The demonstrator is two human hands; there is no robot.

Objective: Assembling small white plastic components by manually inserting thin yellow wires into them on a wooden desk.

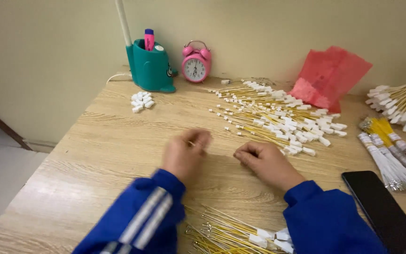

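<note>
Two hands are working at the middle of the wooden tabletop [95, 155], close together so both can meet on one small part. Left hand [184, 155] is blurring in motion, fingers curled together on something thin; what it is cannot be told. Right hand [264, 162] is resting knuckles-up, fingers closed, contents hidden. Yellow wires with white connectors [278, 120] are lying fanned just beyond the right hand; loose white connectors [142, 101] are sitting apart near the teal pen holder [150, 68].

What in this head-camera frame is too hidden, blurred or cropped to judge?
- Left hand: motion-blurred, its grip unclear.
- Right hand: fingers curled under, contents hidden.
- Wires near the sleeves: cut by the bottom edge.
- Phone: cropped at the corner.
- Right-side wire bundle: cut by the right edge.
</note>
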